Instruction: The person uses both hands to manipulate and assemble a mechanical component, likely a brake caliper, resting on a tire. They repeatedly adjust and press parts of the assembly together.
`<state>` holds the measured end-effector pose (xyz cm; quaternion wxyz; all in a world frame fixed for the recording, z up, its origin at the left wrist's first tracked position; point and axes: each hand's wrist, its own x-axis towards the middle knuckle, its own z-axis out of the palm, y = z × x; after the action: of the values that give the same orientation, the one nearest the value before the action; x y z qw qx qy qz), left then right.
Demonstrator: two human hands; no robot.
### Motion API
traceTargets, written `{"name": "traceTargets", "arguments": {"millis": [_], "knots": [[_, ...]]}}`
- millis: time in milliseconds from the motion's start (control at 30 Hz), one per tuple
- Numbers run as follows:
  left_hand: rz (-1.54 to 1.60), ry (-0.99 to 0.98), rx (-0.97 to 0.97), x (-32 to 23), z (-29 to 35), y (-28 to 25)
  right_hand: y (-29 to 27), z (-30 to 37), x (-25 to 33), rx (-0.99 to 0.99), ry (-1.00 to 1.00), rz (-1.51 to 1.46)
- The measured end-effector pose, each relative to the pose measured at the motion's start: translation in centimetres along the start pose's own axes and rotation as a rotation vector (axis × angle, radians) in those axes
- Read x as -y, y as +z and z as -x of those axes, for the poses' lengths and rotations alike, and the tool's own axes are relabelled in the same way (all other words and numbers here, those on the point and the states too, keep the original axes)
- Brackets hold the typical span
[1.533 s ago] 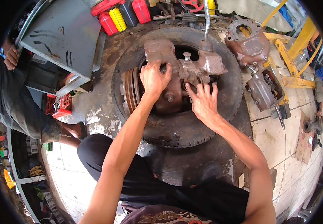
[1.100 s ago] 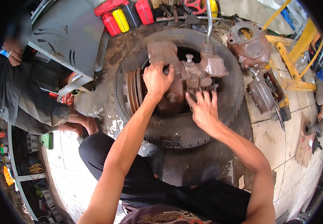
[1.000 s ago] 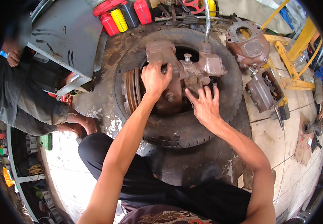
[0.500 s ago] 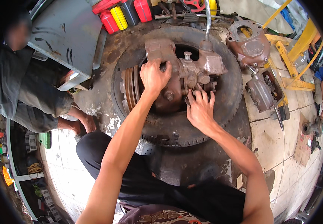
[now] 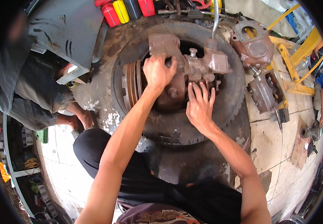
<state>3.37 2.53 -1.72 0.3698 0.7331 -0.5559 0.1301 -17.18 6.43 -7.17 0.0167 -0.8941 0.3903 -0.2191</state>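
A brown-painted gearbox (image 5: 165, 41) lies inside a big black tyre (image 5: 228, 100) on the floor. On its left side is a grooved, rusty pulley (image 5: 132, 84); on its right a long metal lever (image 5: 216, 18) rises from a smaller housing (image 5: 217, 61). My left hand (image 5: 158, 72) rests on top of the gearbox with fingers curled and thumb close to the forefinger; whatever they grip is hidden. My right hand (image 5: 200, 106) reaches to the near side of the gearbox, its fingers stretched out below a valve-like fitting (image 5: 197, 69) topped with a knob. The fingertips touch the metal there.
To the right sit a brown casting with a round opening (image 5: 253, 44), an open gear housing with a shaft (image 5: 264, 93) and a yellow metal frame (image 5: 292, 63). A person (image 5: 27, 82) sits at the left beside a grey metal cabinet (image 5: 62, 30). Red and yellow jerrycans (image 5: 121, 11) stand behind.
My right hand's fingers, bent at the fitting before, are now straighter and flatter, slightly lower on the gearbox. The left hand stays at its spot on top. The view has shifted slightly.
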Motion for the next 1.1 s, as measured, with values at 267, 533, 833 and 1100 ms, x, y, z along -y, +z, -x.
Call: {"name": "traceTargets", "arguments": {"millis": [267, 533, 833, 1100], "knots": [[0.021, -0.016, -0.001, -0.1, -0.1, -0.1, -0.9, -1.2, -0.4, 0.014, -0.025, 0.095], [0.005, -0.005, -0.002, 0.0, 0.2, 0.1, -1.2, -0.6, -1.4, 0.035, -0.022, 0.091], [0.016, 0.001, -0.008, -0.4, 0.0, -0.1, -2.3, -0.6, -1.3, 0.115, -0.003, 0.039], [0.014, 0.022, -0.053, 0.0, 0.2, 0.1, -2.6, -0.8, -1.6, 0.127, -0.048, 0.078]]}}
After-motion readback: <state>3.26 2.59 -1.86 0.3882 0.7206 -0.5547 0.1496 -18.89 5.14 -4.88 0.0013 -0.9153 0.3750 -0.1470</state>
